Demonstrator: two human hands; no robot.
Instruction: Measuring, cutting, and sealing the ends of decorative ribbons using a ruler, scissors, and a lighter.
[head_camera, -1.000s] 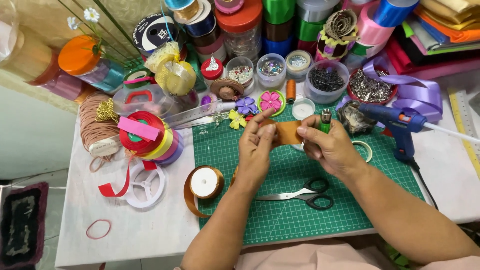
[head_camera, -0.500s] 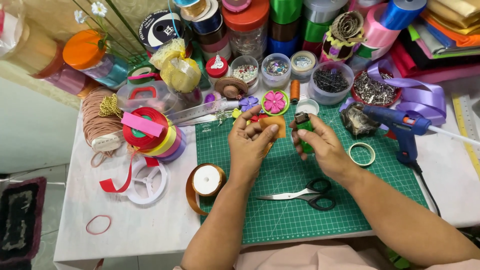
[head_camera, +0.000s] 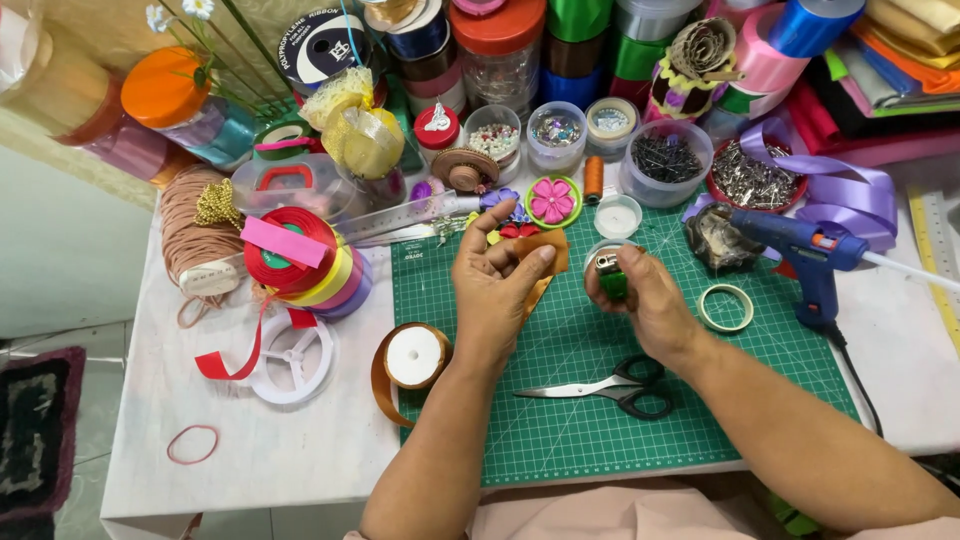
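Pinching brown ribbon piece (head_camera: 545, 250) in left hand (head_camera: 495, 285); right hand (head_camera: 640, 295) clasping green lighter (head_camera: 612, 278); sealing the end, needing steady closeness.

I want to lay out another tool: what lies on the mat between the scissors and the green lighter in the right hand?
In the head view, only bare green cutting mat lies between the scissors and the lighter held by the right hand.

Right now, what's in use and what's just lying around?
In use:
left hand pinching brown ribbon
right hand holding green lighter

Lying about:
scissors
glue gun
ribbon spool
tape ring
pink flower
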